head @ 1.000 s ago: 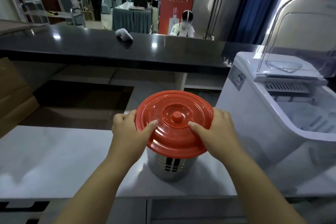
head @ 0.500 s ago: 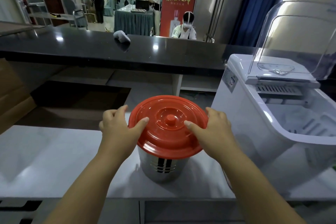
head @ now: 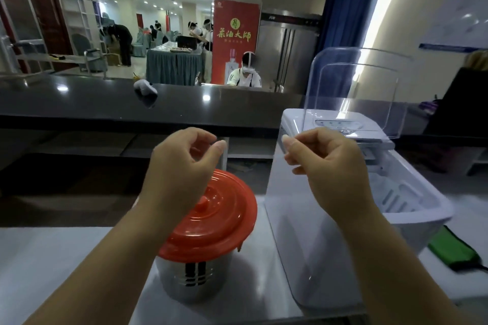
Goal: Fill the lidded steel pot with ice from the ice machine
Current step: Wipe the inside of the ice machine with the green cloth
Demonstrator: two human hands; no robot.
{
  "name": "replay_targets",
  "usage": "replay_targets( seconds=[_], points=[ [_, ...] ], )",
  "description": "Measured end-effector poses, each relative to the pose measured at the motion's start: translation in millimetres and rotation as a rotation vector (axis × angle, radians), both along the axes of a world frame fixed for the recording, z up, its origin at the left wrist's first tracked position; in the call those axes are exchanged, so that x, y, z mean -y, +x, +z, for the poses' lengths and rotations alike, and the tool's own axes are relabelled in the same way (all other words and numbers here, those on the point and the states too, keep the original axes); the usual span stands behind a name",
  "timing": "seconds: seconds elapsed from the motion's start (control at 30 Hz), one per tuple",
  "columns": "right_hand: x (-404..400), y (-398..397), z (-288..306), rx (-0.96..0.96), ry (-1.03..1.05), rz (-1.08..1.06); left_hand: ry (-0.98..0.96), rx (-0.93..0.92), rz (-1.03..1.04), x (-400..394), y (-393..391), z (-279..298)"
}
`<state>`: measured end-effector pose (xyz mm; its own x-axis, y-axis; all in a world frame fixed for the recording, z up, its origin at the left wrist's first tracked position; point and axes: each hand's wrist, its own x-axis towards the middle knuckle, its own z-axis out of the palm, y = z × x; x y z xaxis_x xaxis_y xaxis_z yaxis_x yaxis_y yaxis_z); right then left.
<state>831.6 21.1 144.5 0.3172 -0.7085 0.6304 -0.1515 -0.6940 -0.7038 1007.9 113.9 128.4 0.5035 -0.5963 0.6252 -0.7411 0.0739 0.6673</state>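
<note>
Counter [head: 52, 258]: the pale surface carries both the machine and the pot; it looks smooth, so you may find the pot slides when you push on it.
Ice machine [head: 330, 245]: white body, at the right of the pot and just beside it; the front bin is open to you.
Clear cover [head: 351, 92]: the transparent flap stands raised over the machine. If you knock it while you scoop, I think it can drop on your hand.
Steel pot [head: 192, 280]: it stands upright on the counter, in front of you and a little left of the machine.
Red lid [head: 211, 221]: it sits on the pot, so no ice can go in yet. It seems a little tilted; a careless pull could tip the pot.
Left hand [head: 182, 166]: raised above the lid, not touching it, fingers loosely curled, holding nothing.
Right hand [head: 327, 163]: raised in front of the machine, fingers also loosely curled and empty.
Risk: ice spilled on the counter would melt and make things slippery.
Ice: I cannot tell how much is inside the bin.
</note>
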Motion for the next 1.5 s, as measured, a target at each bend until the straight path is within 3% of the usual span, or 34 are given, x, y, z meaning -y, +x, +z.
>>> replay_targets(
  seconds=[0.3,0.63,1.17,1.5],
  points=[
    [54,-78,23,0.103,0.025,-0.171,-0.043,-0.017,-0.222,65,-72,36],
    [119,-143,19,0.11,0.142,-0.318,-0.069,-0.023,-0.229,120,-112,36],
    [153,-165,7,0.138,0.15,-0.368,0.006,0.015,-0.327,152,-143,40],
    [192,-227,5,0.127,0.154,-0.206,0.019,0.068,-0.232,172,-209,46]
  ],
)
